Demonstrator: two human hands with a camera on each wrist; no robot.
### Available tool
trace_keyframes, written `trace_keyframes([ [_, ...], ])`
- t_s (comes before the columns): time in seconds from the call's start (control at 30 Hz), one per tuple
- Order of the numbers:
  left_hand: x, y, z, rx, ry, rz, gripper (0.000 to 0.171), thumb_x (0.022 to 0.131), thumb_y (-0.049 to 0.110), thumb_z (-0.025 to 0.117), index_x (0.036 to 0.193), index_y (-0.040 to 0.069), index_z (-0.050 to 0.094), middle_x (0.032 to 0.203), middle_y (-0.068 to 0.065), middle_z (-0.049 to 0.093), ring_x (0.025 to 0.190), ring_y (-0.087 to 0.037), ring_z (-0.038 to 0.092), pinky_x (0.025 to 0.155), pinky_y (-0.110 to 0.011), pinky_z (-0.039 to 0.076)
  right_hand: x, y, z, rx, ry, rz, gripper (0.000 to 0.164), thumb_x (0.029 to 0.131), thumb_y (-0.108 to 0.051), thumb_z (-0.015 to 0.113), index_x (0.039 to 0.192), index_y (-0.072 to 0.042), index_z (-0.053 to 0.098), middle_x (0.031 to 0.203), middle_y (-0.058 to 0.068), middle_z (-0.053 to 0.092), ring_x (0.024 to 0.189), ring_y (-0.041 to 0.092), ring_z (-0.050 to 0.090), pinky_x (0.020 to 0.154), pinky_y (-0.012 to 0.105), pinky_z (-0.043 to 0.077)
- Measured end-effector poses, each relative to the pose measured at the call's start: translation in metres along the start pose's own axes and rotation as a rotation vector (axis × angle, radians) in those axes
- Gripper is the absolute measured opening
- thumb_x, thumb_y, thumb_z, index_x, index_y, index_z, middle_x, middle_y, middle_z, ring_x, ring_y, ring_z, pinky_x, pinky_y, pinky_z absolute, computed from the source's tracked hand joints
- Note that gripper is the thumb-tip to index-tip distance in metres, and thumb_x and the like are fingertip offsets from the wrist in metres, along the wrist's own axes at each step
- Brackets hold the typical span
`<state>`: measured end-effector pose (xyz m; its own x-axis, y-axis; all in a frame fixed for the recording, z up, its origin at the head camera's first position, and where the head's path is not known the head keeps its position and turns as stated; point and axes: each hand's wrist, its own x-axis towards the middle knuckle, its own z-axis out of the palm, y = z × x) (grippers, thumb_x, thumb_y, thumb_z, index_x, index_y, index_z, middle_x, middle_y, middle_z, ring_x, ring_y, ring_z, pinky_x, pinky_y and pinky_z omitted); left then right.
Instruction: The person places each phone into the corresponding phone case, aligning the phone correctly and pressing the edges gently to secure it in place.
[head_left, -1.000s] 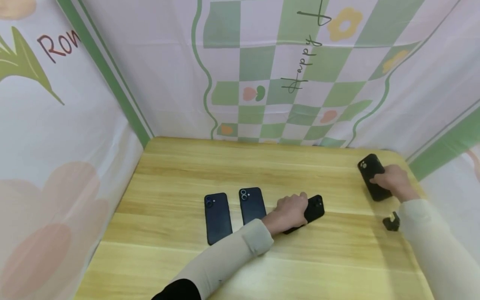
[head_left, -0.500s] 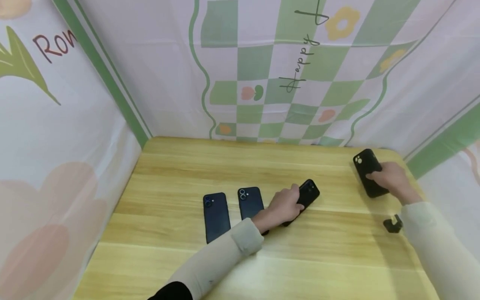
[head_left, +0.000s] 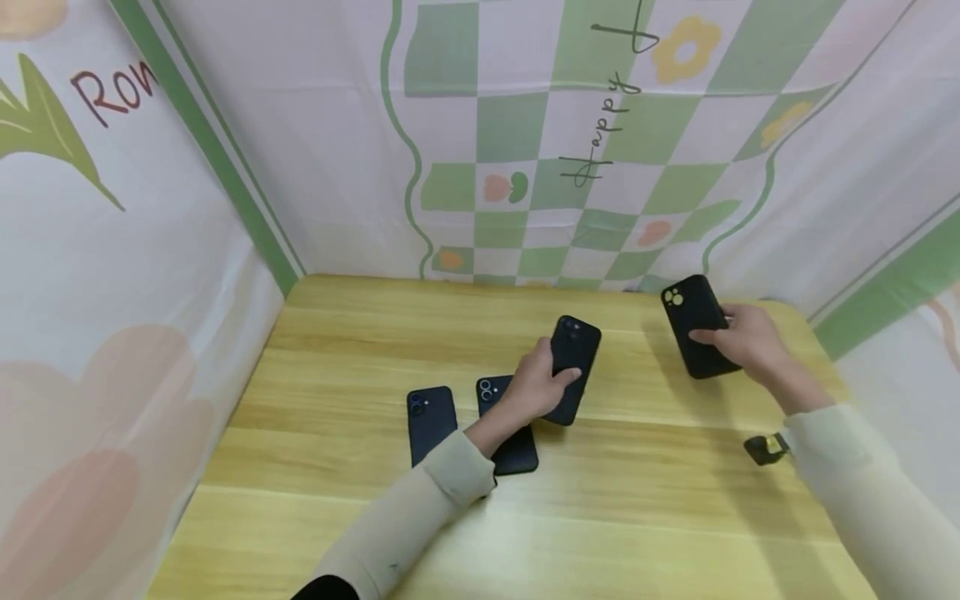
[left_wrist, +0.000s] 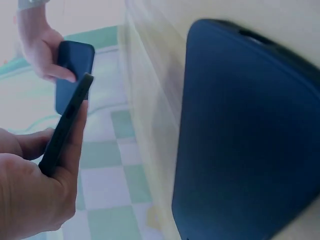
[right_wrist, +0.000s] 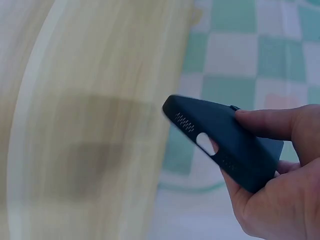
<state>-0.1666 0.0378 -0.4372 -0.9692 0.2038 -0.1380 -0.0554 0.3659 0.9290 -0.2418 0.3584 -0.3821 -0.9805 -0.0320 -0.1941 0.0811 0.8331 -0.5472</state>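
My left hand (head_left: 531,385) grips a black phone (head_left: 576,342), thumb across its back and fingers along the far edge. The left wrist view shows this phone (left_wrist: 65,127) edge-on, above the table. On the right, my right hand (head_left: 756,340) holds an empty black phone case (head_left: 697,321), its thumb on the back. Table colour shows through the case's camera holes. In the right wrist view the case (right_wrist: 220,135) has a port opening and small speaker holes along its bottom edge.
Two dark phones lie on the wooden table (head_left: 637,517): one (head_left: 431,425) at left, partly under my sleeve, and another (head_left: 517,450) crossed by my left wrist. A patterned cloth wall (head_left: 510,125) stands behind the table. A small black device (head_left: 763,450) sits at my right wrist.
My left hand has lifted the phone, moved it up and leftward, and turned it more upright. My right hand has raised the case and carried it left, toward the back of the table.
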Motion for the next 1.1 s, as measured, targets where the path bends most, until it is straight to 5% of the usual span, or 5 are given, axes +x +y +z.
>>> trace_keyframes([
  [0.23,0.002,-0.008,-0.012,-0.328,0.022,-0.084,0.033,0.112,0.019,0.054,0.143,0.009,0.049,0.112,-0.009,0.073,0.095,-0.023,0.076,0.081,-0.039,0.064,-0.012,-0.045,0.016,0.297,-0.051,-0.043,0.07,0.1,-0.011,0.072,0.152,0.016,0.035,0.104,0.025,0.074,0.072,0.015,0.076,0.067,0.033,0.064],
  [0.47,-0.002,-0.006,-0.019,-0.408,0.056,-0.132,0.031,0.116,0.029,0.044,0.14,0.01,0.05,0.121,-0.007,0.067,0.114,-0.025,0.069,0.101,-0.047,0.056,-0.026,-0.082,0.034,0.556,-0.137,-0.047,0.053,0.105,-0.011,0.065,0.145,0.015,0.042,0.086,-0.005,0.074,0.074,0.01,0.076,0.069,0.031,0.065],
  [0.7,-0.006,-0.006,-0.025,-0.562,0.032,-0.121,0.031,0.117,0.03,0.037,0.137,0.009,0.049,0.143,-0.01,0.049,0.147,-0.027,0.038,0.126,-0.052,0.028,-0.038,-0.11,0.05,0.721,-0.216,-0.048,0.033,0.105,-0.01,0.066,0.129,0.01,0.055,0.087,-0.007,0.077,0.079,0.007,0.075,0.071,0.027,0.064],
  [0.97,-0.009,-0.004,-0.028,-0.632,0.004,-0.137,0.041,0.118,0.034,0.034,0.148,0.01,0.046,0.146,-0.01,0.051,0.145,-0.026,0.041,0.126,-0.051,0.029,-0.047,-0.127,0.063,0.774,-0.262,-0.09,0.024,0.103,-0.009,0.07,0.119,0.007,0.061,0.087,-0.002,0.078,0.078,0.009,0.075,0.07,0.027,0.063],
  [1.1,-0.01,-0.003,-0.027,-0.652,-0.012,-0.149,0.059,0.117,0.045,0.033,0.163,0.009,0.032,0.167,-0.012,0.036,0.158,-0.03,0.026,0.131,-0.051,0.019,-0.05,-0.134,0.067,0.801,-0.29,-0.105,0.028,0.103,-0.008,0.069,0.122,0.01,0.06,0.09,-0.001,0.079,0.081,0.011,0.076,0.071,0.027,0.063],
])
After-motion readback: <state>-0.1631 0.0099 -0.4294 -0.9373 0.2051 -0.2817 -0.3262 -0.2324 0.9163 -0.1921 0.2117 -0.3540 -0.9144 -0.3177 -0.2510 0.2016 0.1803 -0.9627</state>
